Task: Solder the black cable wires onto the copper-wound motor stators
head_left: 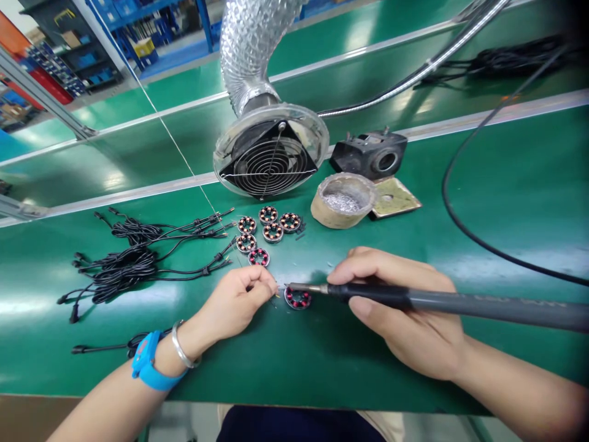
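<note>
My right hand (405, 313) is closed round a soldering iron (377, 295), pen fashion. The iron's tip meets the upper edge of a small motor stator (298, 299) with red windings, which lies on the green bench. Just left of that stator, my left hand (243, 299) pinches a thin wire (277, 296); the fingers hide most of it. Beyond the left fingertips lies another red-wound stator (259, 258), beside several copper-coloured stators (273, 232). A blue strap (154, 362) and a metal bangle circle my left wrist.
Bundled black cables (133, 267) lie at the left, stripped ends toward the stators. Behind stands a fume extractor fan (269, 159) on a foil duct (253, 49). Right of it are a round pot (343, 215), a sponge tray (398, 197) and a black iron holder (368, 155). A black cord (453, 209) curves at right.
</note>
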Demonstrator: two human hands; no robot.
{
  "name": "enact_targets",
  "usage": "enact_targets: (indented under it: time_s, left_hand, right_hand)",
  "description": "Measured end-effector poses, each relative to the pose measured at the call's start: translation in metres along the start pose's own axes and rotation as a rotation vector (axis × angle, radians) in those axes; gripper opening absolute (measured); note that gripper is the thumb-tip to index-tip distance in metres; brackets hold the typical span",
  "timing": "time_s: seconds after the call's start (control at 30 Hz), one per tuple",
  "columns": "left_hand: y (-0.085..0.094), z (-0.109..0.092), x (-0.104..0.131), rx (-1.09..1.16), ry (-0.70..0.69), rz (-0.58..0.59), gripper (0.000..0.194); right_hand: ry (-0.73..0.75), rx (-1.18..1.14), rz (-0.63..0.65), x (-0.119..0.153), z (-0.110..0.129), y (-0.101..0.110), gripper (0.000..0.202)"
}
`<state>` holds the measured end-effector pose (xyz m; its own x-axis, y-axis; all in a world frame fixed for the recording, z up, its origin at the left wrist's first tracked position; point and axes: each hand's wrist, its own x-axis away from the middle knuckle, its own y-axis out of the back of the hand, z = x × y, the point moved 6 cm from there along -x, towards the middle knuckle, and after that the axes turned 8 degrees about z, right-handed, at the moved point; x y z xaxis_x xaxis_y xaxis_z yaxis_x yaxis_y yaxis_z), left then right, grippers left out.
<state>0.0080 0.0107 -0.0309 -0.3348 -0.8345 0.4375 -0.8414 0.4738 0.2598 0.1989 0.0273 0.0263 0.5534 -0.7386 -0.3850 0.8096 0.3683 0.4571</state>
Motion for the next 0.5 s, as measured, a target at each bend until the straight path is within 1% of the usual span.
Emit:
enact_targets:
  time_s: [0.37,0.5]
  left_hand:
    - [0.0001,-0.0003,-0.0009,-0.019,-0.002,-0.004,0.019]
    - [-0.0008,0.0002,-0.0012,-0.019,0.006,0.005,0.020]
  right_hand:
    - [0.014,-0.021,-0.020,0.0013,0.0002,-0.0030,0.017]
    - [0.012,-0.021,-0.003,0.0011,0.0037,-0.0040,0.019]
